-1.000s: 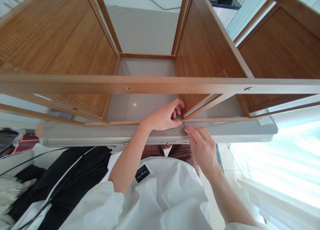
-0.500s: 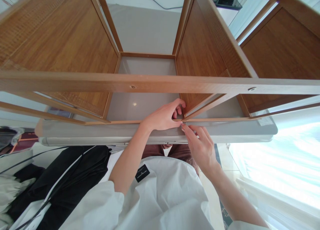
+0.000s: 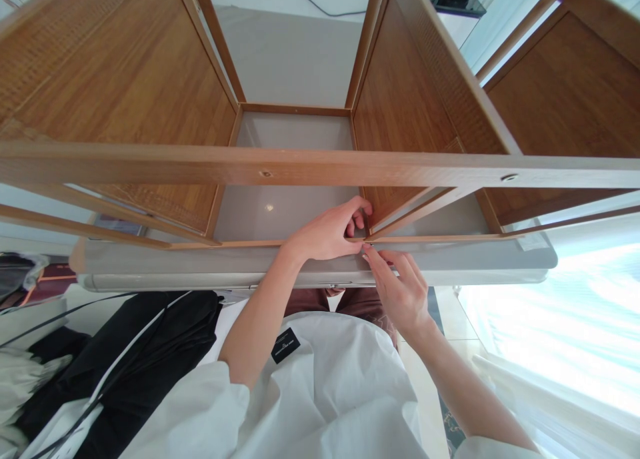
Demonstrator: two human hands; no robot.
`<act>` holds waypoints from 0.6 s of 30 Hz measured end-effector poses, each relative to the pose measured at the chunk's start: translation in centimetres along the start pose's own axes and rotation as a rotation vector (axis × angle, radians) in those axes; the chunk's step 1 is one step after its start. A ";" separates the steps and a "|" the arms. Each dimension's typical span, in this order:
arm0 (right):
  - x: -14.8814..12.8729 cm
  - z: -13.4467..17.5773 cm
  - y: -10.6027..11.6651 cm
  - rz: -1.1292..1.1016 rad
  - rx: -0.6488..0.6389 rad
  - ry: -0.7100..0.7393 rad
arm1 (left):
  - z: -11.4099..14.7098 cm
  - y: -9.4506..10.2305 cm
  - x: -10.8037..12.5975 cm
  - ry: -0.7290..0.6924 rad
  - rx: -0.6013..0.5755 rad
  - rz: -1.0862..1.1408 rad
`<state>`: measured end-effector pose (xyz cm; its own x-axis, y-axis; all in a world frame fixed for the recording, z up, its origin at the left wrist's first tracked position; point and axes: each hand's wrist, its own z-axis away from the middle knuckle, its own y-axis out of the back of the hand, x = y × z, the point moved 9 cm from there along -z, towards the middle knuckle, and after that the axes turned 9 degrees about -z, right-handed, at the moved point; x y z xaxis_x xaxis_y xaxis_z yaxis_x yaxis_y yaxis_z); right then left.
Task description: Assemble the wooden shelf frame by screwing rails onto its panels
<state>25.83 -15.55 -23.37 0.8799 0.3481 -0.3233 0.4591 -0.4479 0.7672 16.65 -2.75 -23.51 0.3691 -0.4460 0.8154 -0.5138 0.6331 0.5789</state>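
Note:
A wooden shelf frame [image 3: 240, 166] with brown panels lies across a pale grey surface. Around its lower rail, by the foot of the middle panel [image 3: 400, 126], my left hand [image 3: 330, 229] is closed, thumb in front and fingers curled behind. My right hand [image 3: 400, 286] meets it at that same joint. Its thumb and forefinger are pinched against the rail's front face, on something tiny that I cannot make out. The two hands' fingertips almost touch.
The pale grey tabletop [image 3: 450, 259] runs under the frame to a rounded right end. Black folded cloth [image 3: 150, 359] and thin cords lie at the lower left. A sheer curtain [image 3: 560, 392] hangs at the right. A dark cable [image 3: 325, 9] crosses the far background.
My right fingertips have shifted very slightly at the joint, and the tiny metallic glint between them shows less. My left hand stays in place on the rail.

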 end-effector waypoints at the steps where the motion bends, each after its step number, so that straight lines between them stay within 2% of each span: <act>1: 0.0 -0.1 -0.1 0.009 0.000 0.002 | 0.0 0.0 0.0 -0.001 0.003 0.003; 10: -0.9 -1.4 1.1 -0.007 0.171 -0.011 | -0.1 -0.2 0.0 -0.012 -0.006 0.007; 18: 0.4 -1.5 1.7 -0.076 0.182 -0.125 | 0.0 -0.1 0.0 -0.003 -0.001 -0.003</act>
<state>26.78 -14.96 -21.41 0.8452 0.2865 -0.4512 0.5289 -0.5695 0.6292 16.70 -2.77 -23.58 0.3681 -0.4495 0.8139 -0.5122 0.6325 0.5810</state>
